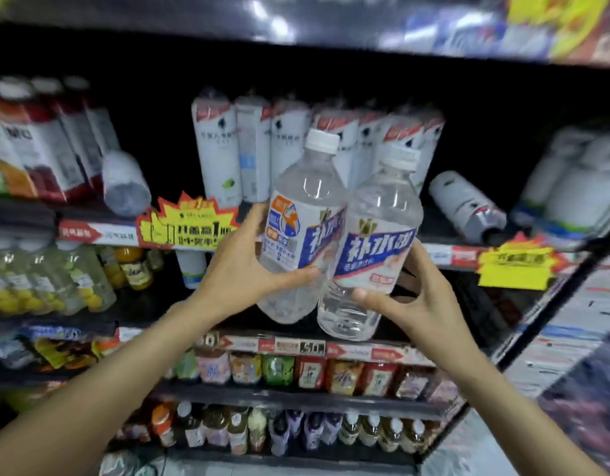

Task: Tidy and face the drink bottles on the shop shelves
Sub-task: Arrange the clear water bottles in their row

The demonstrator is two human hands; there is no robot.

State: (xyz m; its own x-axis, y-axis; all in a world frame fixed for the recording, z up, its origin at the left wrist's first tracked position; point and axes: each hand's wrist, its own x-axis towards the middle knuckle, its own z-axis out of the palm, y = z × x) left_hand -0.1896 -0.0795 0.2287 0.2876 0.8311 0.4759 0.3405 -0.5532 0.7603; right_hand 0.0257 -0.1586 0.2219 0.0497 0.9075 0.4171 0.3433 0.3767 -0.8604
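from the head camera we see both our hands raised in front of a dark shop shelf, each with a clear drink bottle. our left hand [241,266] wraps its fingers and thumb around the left bottle [303,214], gripping it low on the label, and our right hand [417,297] holds the right bottle [375,249] from the side and below, thumb across its lower body. the two bottles touch along their sides and lean a little to the right, white caps up. both are in the air, in front of the shelf edge and not standing on any board. the right bottle's blue label faces us squarely; the left one's is turned partly away.

behind them stands a row of tall white bottles [252,152]. on the same shelf one white bottle [467,206] lies on its side to the right, and another [125,182] leans tipped over on the left beside juice bottles [39,156]. yellow price tags [188,223] hang off the shelf edge. lower shelves hold lemon drinks [49,280] and small packs [310,371].

we judge the risks this way: pushing the pair in together could knock the white row behind, since they stand close. the smooth bottles could slip against each other if one grip loosens. the fallen bottle on the right could roll off if bumped. the picture is blurred, so label alignment is hard to judge
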